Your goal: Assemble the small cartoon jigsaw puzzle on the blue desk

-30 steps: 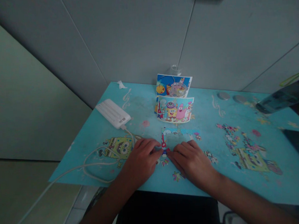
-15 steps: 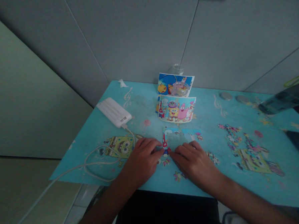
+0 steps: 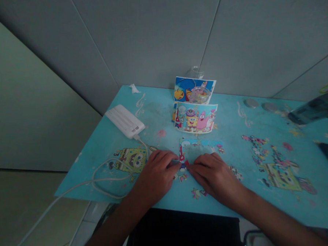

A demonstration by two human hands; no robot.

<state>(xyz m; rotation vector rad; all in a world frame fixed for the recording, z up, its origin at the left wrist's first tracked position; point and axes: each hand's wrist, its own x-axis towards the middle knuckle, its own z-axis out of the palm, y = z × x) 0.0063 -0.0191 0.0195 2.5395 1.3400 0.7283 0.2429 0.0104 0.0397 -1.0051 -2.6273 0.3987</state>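
Note:
A partly joined jigsaw puzzle (image 3: 181,147) lies on the table before me, showing a left edge and a top strip. My left hand (image 3: 162,170) rests at its lower left, fingers curled and the thumb and fingertip closed against the puzzle's edge. On the other side, my right hand (image 3: 214,171) pinches a small red puzzle piece (image 3: 186,163) touching the lower end of that left strip. Loose puzzle pieces (image 3: 196,193) lie just below the right hand, and another piece (image 3: 183,177) sits between the hands. Behind the puzzle leans a picture card (image 3: 196,117) with cartoon characters.
A white power bank (image 3: 124,121) with a cable (image 3: 82,185) lies left. Clear round containers (image 3: 201,94) stand behind the card. Piles of puzzle pieces (image 3: 256,149), two round lids (image 3: 251,103) and a dark bottle (image 3: 314,107) are to the right.
The view has shifted slightly. The red piece shows more plainly at my right fingertips, and the right hand sits slightly further right. My left hand stays at the puzzle's edge.

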